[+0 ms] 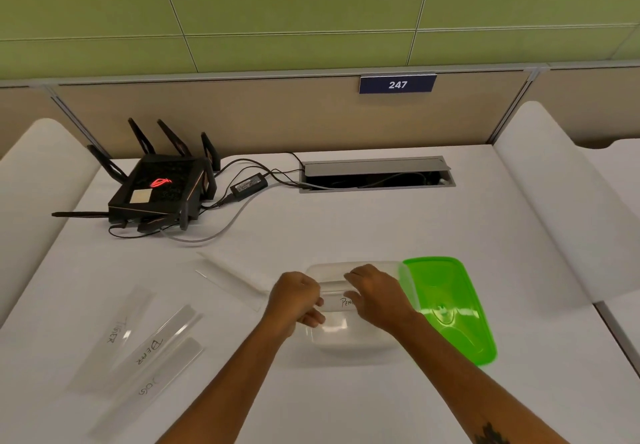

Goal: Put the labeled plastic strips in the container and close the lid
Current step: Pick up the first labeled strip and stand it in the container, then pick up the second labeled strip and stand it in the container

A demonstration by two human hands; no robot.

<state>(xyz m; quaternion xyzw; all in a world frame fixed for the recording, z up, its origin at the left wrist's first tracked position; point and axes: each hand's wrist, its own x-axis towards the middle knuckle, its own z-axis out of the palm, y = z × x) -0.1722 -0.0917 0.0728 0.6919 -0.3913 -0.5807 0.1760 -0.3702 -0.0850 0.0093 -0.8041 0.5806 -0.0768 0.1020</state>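
Note:
A clear plastic container (353, 339) stands on the white table in front of me. Over its opening I hold a clear strip (337, 299) with handwriting starting "PEN". My left hand (296, 299) grips its left end and my right hand (375, 296) grips its right end. The green lid (450, 308) leans on the container's right side, resting on the table. Three labelled strips lie at the lower left: "TIGER" (117, 332), "DEER" (156, 346) and "DOG" (152, 384). Another clear strip (230, 275) lies left of the container; no label on it can be read.
A black router (162, 187) with antennas, its power brick (249, 185) and cables sit at the back left. An open cable hatch (375, 175) is set into the table at the back. White rounded dividers (554, 201) border both sides.

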